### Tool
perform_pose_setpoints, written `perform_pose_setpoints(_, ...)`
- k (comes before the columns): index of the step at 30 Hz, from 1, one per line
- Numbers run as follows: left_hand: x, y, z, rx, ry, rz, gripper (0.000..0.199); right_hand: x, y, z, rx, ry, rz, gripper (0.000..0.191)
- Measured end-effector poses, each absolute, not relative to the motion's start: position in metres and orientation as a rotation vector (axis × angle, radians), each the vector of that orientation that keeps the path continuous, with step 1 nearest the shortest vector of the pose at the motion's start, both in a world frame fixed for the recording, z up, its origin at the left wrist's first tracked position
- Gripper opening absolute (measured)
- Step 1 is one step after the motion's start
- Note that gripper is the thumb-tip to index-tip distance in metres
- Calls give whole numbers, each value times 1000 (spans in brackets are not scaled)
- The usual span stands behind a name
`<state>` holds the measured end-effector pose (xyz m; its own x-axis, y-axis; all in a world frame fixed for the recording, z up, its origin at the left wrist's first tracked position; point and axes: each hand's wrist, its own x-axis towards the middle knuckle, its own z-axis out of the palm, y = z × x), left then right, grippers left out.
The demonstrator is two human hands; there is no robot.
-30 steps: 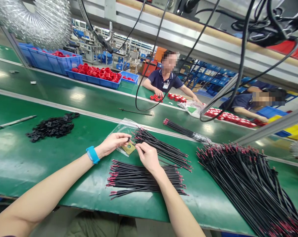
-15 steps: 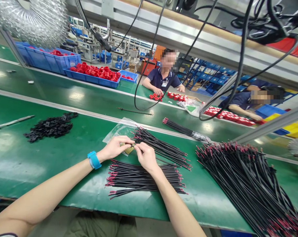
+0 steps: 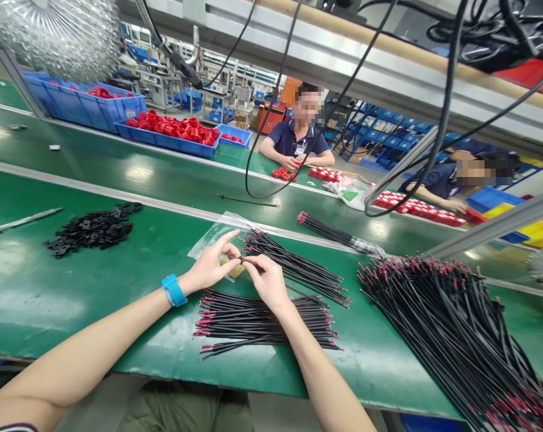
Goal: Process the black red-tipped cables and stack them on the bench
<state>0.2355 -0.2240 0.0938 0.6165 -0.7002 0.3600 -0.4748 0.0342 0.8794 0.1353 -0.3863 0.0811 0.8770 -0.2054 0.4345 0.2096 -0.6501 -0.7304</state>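
My left hand [image 3: 210, 264], with a blue band at its wrist, has its index finger raised. Its thumb and a bent finger meet at a small black piece [image 3: 242, 260], whose exact kind is too small to tell. From the other side, the closed fingertips of my right hand [image 3: 267, 281] pinch that same piece. Just beneath the hands, a yellowish block [image 3: 236, 271] is partly covered by my fingers. A row of black cables with red ends [image 3: 235, 321] lies below my hands, and a second cable bundle [image 3: 293, 264] lies beyond the right one.
A large cable pile [image 3: 433, 324] covers the right side. Black clip-like parts [image 3: 93, 229] are heaped at left, near a pen-like tool [image 3: 23, 221]. A clear plastic bag [image 3: 212, 234] lies behind my hands. Black wires [image 3: 248, 162] hang overhead. Two co-workers [image 3: 298, 135] sit across the bench.
My left index finger has lifted off the small black piece and now points up. My right hand stays at nearly the same spot. Across the bench, a co-worker's hands have come closer together.
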Motion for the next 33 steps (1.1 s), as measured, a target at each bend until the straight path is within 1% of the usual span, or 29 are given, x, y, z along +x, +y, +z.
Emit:
perform_pose_setpoints(2, 237, -225, 92, 1576, -946, -267, 71, 135, -386, 80, -2262, -36, -685, 20)
perform_pose_setpoints(5, 234, -227, 89, 1546, -931, -301, 71, 134, -388, 78, -2426, -93, -728, 26)
perform_pose_setpoints(9, 230, -226, 90, 1586, -1008, -261, 73, 131, -391, 80, -2577, -108, -705, 30)
perform_pose_setpoints(17, 226, -221, 90, 1663, -1187, -212, 71, 130, -393, 89, -2420, -61, -396, 30)
perform_pose_setpoints(19, 225, -222, 89, 1653, -1192, -221, 71, 129, -395, 89, -2444, -72, -371, 30)
perform_pose_setpoints(21, 231, -223, 90, 1672, -1222, -191, 69, 129, -400, 90, -2508, -96, -434, 28)
perform_pose_setpoints(23, 248, -220, 93, 1772, -1271, -79, 63, 129, -409, 92, -2617, -93, -587, 27)
perform_pose_setpoints(26, 297, -199, 95, 2109, -1207, 237, 51, 131, -427, 93, -2785, -15, -849, 28)
perform_pose_setpoints(28, 334, -174, 92, 2403, -985, 444, 53, 134, -438, 91, -2864, 36, -940, 28)
perform_pose_setpoints(30, 364, -145, 84, 2638, -731, 609, 56, 136, -445, 88, -2934, 65, -951, 25)
perform_pose_setpoints(33, 388, -109, 67, 2823, -373, 715, 62, 137, -450, 85, -2990, 130, -924, 19)
